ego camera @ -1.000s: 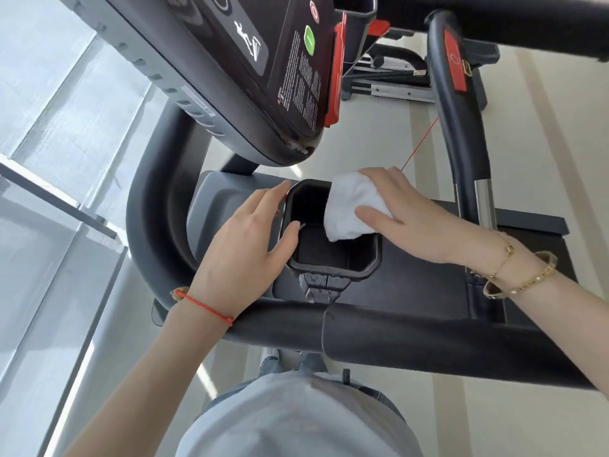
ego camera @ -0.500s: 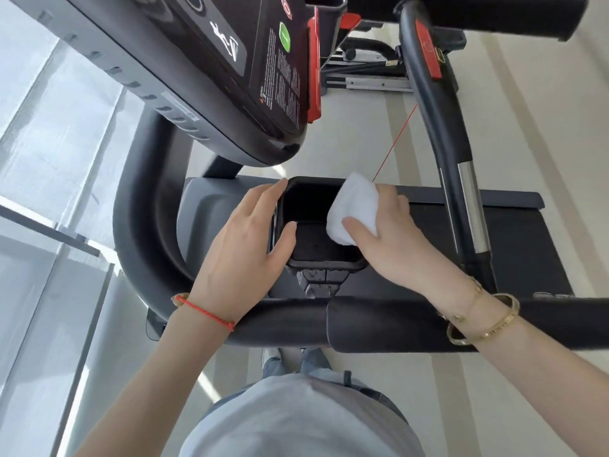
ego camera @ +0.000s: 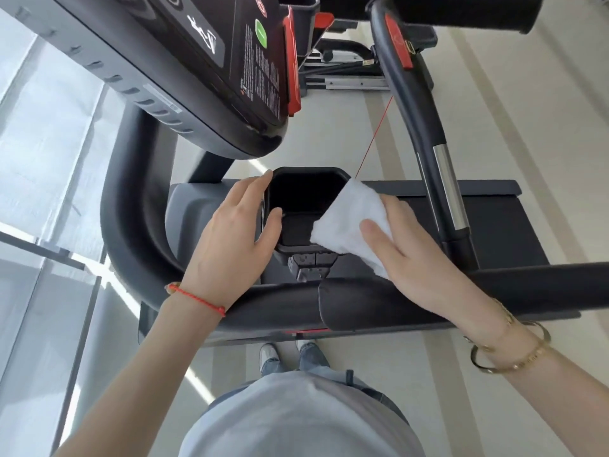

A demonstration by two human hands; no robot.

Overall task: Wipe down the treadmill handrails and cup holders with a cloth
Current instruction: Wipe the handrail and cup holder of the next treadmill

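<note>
The right hand (ego camera: 425, 262) pinches the white cloth (ego camera: 352, 222) against the cup holder (ego camera: 308, 206) rim; the left hand (ego camera: 230, 245), fingers relaxed, steadies it. Next, probably, the cloth goes down inside.

A pale floor (ego camera: 329, 143) with tan stripes carries the black treadmill frame (ego camera: 131, 209) — the person's two shoes (ego camera: 270, 352) stand on it just behind the crossbar.
</note>
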